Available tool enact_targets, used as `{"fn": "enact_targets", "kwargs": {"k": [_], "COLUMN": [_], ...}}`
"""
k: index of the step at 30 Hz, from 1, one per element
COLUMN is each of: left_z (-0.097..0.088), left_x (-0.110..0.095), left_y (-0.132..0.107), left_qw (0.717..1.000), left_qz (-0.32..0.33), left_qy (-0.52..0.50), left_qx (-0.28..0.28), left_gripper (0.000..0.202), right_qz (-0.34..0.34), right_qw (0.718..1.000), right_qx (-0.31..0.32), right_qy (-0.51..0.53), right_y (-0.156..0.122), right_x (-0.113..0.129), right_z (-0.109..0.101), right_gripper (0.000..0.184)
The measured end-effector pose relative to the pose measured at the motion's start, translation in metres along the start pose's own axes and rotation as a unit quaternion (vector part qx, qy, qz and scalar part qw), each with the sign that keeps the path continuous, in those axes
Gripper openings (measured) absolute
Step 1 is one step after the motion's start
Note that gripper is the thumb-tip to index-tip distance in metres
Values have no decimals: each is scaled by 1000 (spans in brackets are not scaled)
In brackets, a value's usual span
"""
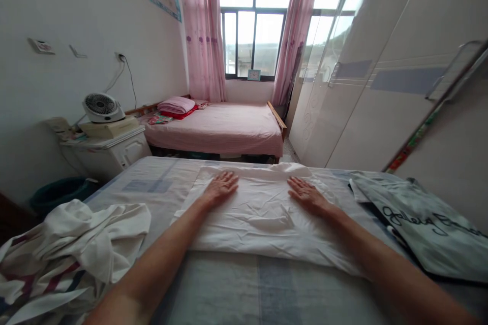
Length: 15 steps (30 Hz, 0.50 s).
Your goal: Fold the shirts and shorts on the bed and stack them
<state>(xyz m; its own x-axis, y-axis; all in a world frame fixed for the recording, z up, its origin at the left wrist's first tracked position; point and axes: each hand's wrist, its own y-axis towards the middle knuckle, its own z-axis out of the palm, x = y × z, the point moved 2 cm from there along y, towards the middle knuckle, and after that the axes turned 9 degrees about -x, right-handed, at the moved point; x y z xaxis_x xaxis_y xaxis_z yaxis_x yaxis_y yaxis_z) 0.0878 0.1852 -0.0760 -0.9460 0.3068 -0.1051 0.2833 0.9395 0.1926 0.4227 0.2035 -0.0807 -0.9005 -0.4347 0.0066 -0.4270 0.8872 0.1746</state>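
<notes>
A white cloth garment [251,213], wrinkled in the middle, is spread across the bed in front of me. My left hand [222,186] lies flat on its upper left part, fingers stretched out. On the upper right part rests my right hand [305,193], also flat with the fingers out. Neither hand grips anything. Which kind of garment it is cannot be made out.
A crumpled white pile of clothes [87,244] with dark stripes lies at the left. Folded pale green clothing [430,223] with black lettering is at the right. Beyond stand a pink bed [229,127], a nightstand [118,150] with a fan [102,106], and a wardrobe [354,111].
</notes>
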Motion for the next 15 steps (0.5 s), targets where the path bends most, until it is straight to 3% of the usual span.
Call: {"fn": "enact_targets", "kwargs": {"k": [2,4,7,9,11,15], "left_z": [-7,-10,-3,3,3,-12], "left_x": [21,21,-4,-13,-5,31], "left_y": [7,12,17,20,25,34], "left_qw": [995,992,997,995,996,992], "left_qz": [-84,-99,24,79,53,-28], "left_qy": [42,58,21,-7,-2,54], "left_qx": [-18,-48,-74,-61,-66,-113], "left_gripper": [51,50,48,47,44,42], "right_qz": [64,62,-23,-24,45,179], "right_qw": [997,997,999,999,997,976], "right_qx": [-2,-14,-26,-28,-51,-119], "right_qy": [-32,-36,10,31,32,15], "right_y": [3,6,10,13,19,35], "right_x": [-27,-33,-18,-15,-24,-54], "right_z": [-4,-7,-7,-6,-9,-22], "right_gripper": [61,61,60,58,53,49]}}
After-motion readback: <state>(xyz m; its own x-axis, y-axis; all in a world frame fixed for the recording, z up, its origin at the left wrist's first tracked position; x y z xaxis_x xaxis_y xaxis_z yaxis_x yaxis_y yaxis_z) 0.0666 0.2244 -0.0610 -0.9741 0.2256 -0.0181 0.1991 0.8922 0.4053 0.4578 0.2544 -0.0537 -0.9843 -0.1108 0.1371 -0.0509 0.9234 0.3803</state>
